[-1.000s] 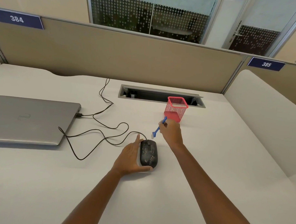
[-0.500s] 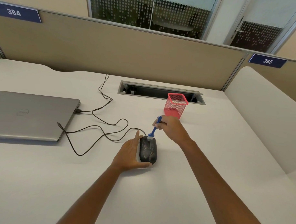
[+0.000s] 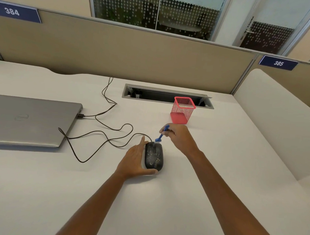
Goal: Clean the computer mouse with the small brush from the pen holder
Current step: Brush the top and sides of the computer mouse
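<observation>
Black and speckled with pale dust, the computer mouse [image 3: 154,156] lies on the white desk [image 3: 43,180], its cable [image 3: 104,135] looping left to a closed grey laptop [image 3: 31,120]. The left hand [image 3: 134,160] lies flat against the mouse's left side, fingers together pointing forward, thumb curled around its near end. The right hand [image 3: 179,136] reaches in from the right, wrist raised, fingers pinched on the small blue brush [image 3: 161,134], which slants down so its head touches the mouse's front edge. The red mesh pen holder [image 3: 182,110] stands upright just beyond.
</observation>
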A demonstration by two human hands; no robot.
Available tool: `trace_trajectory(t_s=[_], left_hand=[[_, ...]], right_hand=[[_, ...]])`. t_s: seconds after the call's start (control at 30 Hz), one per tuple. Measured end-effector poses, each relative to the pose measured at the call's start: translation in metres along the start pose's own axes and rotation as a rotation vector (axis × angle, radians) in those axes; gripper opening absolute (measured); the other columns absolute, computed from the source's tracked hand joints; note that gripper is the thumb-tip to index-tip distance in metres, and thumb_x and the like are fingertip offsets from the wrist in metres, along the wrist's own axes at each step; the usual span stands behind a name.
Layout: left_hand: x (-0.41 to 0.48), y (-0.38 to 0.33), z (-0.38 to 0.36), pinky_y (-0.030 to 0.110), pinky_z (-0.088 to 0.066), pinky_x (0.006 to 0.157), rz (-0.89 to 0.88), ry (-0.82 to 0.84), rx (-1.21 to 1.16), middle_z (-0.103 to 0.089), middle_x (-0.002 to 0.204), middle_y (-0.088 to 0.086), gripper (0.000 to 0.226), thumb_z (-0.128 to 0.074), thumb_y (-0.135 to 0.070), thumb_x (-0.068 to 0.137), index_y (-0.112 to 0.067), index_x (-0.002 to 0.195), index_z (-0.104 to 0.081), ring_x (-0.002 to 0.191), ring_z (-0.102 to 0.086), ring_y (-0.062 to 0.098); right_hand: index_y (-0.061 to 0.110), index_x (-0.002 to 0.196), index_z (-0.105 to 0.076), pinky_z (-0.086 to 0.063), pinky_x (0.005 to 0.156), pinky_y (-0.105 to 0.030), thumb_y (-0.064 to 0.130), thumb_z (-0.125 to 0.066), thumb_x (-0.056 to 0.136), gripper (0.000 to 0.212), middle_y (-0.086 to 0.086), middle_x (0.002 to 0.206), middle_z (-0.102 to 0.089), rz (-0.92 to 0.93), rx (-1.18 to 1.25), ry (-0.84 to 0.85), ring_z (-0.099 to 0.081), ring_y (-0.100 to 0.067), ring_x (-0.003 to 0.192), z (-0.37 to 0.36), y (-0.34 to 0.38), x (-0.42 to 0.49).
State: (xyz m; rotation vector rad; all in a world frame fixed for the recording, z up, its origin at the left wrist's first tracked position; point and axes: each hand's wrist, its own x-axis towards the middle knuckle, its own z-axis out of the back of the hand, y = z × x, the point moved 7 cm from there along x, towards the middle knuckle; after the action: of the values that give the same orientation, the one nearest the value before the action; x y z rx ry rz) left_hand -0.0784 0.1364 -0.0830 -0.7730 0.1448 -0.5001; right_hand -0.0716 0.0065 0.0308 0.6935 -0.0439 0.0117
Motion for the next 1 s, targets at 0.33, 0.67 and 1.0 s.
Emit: trace_trajectory(t_s=[0.33, 0.67, 1.0], left_hand=[[0.000, 0.004, -0.002, 0.021, -0.023, 0.098, 0.003, -0.001, 0.015, -0.035, 0.144, -0.005, 0.122, -0.061, -0.073, 0.048, -0.026, 0.143, 0.000, 0.125, -0.036, 0.017], [0.002, 0.005, -0.003, 0.022, -0.025, 0.096, -0.009, -0.021, 0.019, -0.040, 0.139, -0.004, 0.114, -0.066, -0.070, 0.050, -0.033, 0.140, -0.005, 0.122, -0.040, 0.017], [0.003, 0.006, -0.004, 0.022, -0.027, 0.096, -0.012, -0.014, 0.028, -0.041, 0.139, -0.003, 0.121, -0.063, -0.073, 0.049, -0.023, 0.142, -0.005, 0.121, -0.041, 0.016]], right_hand=[[-0.004, 0.097, -0.065, -0.036, 0.062, -0.015, 0.000, -0.049, 0.090, 0.018, -0.022, 0.100, -0.070, 0.039, -0.043, 0.070, -0.054, -0.019, 0.078, -0.012, 0.003, -0.015], [-0.007, 0.106, -0.061, -0.045, 0.093, -0.035, 0.000, -0.045, 0.092, 0.022, -0.023, 0.113, -0.066, -0.007, -0.045, 0.086, -0.061, -0.036, 0.102, -0.015, 0.019, -0.001], [-0.009, 0.104, -0.062, -0.045, 0.086, -0.035, 0.000, -0.047, 0.091, 0.021, -0.026, 0.109, -0.066, 0.006, -0.053, 0.115, -0.054, -0.027, 0.084, -0.009, 0.019, -0.018]])
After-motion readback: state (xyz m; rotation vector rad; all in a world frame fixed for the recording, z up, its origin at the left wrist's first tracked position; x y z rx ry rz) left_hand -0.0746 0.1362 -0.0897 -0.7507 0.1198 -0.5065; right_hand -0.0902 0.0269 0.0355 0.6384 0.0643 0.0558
